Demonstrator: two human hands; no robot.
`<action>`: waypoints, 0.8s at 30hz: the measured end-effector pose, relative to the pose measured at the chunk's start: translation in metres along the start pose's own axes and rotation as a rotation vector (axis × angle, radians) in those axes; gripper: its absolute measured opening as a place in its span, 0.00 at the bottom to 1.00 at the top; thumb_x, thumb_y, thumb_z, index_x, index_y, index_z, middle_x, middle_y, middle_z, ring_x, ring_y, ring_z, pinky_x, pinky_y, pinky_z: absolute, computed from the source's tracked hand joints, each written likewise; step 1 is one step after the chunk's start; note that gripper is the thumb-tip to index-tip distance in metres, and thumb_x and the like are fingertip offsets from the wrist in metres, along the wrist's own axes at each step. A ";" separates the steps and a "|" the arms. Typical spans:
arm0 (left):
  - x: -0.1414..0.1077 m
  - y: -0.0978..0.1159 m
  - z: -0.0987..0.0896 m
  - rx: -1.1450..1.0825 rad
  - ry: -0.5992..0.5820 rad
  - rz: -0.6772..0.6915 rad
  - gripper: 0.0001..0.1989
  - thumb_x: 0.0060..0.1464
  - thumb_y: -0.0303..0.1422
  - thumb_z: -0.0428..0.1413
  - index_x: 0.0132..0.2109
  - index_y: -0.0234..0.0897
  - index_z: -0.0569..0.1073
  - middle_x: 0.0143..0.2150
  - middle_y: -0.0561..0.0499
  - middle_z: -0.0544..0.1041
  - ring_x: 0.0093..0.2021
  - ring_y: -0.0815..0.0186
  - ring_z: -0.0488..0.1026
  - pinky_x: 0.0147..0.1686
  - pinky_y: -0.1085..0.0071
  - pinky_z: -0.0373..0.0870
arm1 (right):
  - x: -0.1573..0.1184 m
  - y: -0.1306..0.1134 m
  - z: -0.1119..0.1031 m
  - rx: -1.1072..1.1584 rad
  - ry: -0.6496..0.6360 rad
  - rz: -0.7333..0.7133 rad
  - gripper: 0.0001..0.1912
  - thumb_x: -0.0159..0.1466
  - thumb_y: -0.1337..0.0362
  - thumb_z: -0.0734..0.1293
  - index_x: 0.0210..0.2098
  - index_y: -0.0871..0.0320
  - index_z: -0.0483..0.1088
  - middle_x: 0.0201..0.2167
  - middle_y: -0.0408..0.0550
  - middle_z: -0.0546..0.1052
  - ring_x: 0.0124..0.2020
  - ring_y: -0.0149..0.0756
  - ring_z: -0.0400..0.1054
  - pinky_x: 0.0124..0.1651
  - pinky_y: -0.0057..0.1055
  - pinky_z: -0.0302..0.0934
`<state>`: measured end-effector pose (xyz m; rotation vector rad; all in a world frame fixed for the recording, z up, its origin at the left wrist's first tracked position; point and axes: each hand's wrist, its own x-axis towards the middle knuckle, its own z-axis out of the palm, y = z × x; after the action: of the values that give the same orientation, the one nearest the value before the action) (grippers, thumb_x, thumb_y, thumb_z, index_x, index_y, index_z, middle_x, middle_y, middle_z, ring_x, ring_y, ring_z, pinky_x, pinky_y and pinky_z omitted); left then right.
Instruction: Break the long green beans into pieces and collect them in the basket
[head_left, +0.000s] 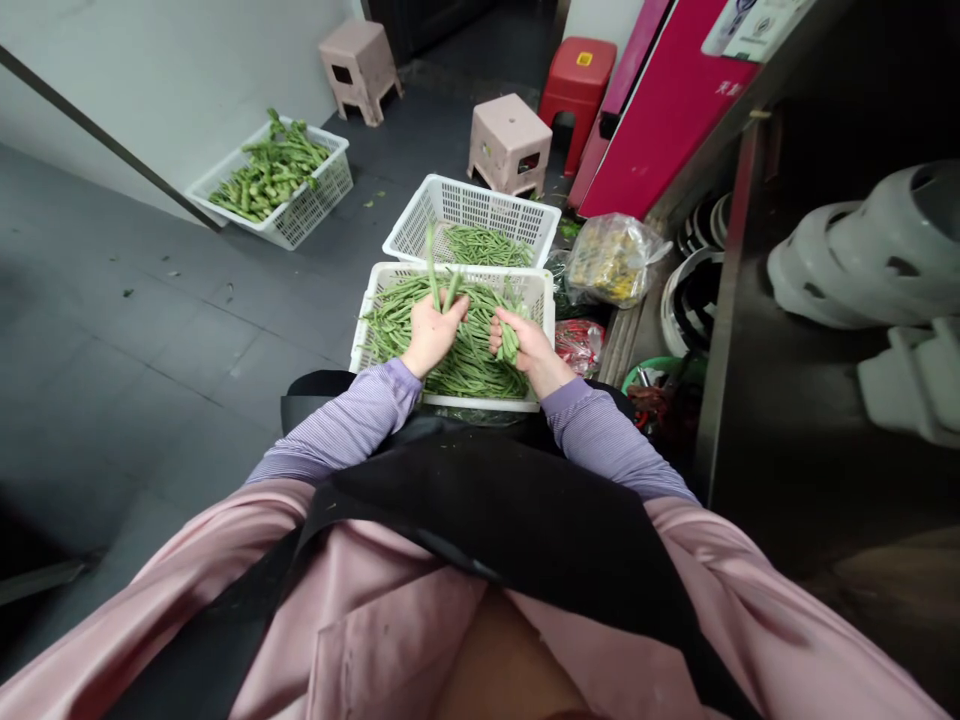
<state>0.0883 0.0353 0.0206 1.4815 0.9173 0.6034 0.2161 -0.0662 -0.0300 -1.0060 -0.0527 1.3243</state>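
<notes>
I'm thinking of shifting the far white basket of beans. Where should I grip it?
Likely the far basket's rim at both short ends, hands from above: left hand left, right hand right. Those rims stand clear of its beans, while the near basket crowds its front.

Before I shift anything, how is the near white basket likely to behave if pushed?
The near white basket would probably keep its shape, since its slatted walls look stiff. It may feel fairly heavy, given the broad heap of green beans inside. Pushed forward, it could well nudge the far white basket, which sits just beyond its far rim.
</notes>
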 end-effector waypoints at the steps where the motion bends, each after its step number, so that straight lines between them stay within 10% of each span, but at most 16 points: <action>1: -0.005 0.001 0.001 0.016 0.031 0.041 0.12 0.56 0.29 0.63 0.28 0.36 0.69 0.22 0.57 0.71 0.21 0.76 0.63 0.23 0.77 0.59 | 0.003 -0.003 -0.003 0.029 0.065 -0.020 0.19 0.69 0.58 0.69 0.27 0.56 0.60 0.15 0.34 0.63 0.15 0.25 0.58 0.20 0.22 0.60; 4: -0.015 0.005 0.003 -0.050 -0.006 0.053 0.13 0.56 0.31 0.65 0.28 0.36 0.69 0.22 0.56 0.71 0.20 0.76 0.62 0.22 0.76 0.59 | 0.009 -0.010 -0.011 0.034 0.196 -0.047 0.20 0.68 0.57 0.71 0.27 0.55 0.59 0.14 0.34 0.63 0.14 0.24 0.58 0.19 0.22 0.60; 8: -0.011 0.002 0.008 -0.166 -0.276 -0.150 0.16 0.55 0.36 0.66 0.28 0.37 0.67 0.19 0.57 0.67 0.16 0.76 0.56 0.17 0.75 0.52 | 0.006 0.000 -0.004 -0.086 0.050 0.117 0.16 0.69 0.55 0.70 0.32 0.57 0.66 0.19 0.41 0.73 0.17 0.29 0.67 0.21 0.26 0.66; 15: 0.001 -0.018 0.010 0.206 -0.058 0.138 0.08 0.51 0.26 0.62 0.26 0.34 0.73 0.24 0.55 0.72 0.30 0.70 0.69 0.34 0.76 0.66 | -0.004 0.010 0.004 -0.087 -0.141 0.152 0.11 0.66 0.61 0.72 0.32 0.58 0.67 0.19 0.38 0.71 0.18 0.27 0.65 0.22 0.22 0.66; 19: 0.004 -0.017 -0.008 0.273 -0.424 0.077 0.11 0.48 0.26 0.61 0.21 0.34 0.70 0.19 0.55 0.68 0.24 0.72 0.64 0.27 0.77 0.60 | -0.010 0.003 -0.007 -0.356 -0.276 0.120 0.12 0.56 0.68 0.76 0.29 0.59 0.68 0.18 0.39 0.72 0.17 0.29 0.65 0.20 0.24 0.64; 24: -0.004 -0.027 -0.032 -0.021 -0.929 -0.315 0.20 0.43 0.41 0.69 0.21 0.35 0.68 0.14 0.58 0.60 0.14 0.77 0.51 0.15 0.76 0.44 | -0.021 0.008 -0.016 -0.487 -0.494 0.184 0.13 0.50 0.66 0.79 0.26 0.59 0.71 0.17 0.42 0.73 0.17 0.31 0.66 0.20 0.27 0.64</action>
<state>0.0544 0.0487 -0.0008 1.3404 0.3805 -0.3115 0.2122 -0.0933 -0.0337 -1.0776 -0.6994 1.7533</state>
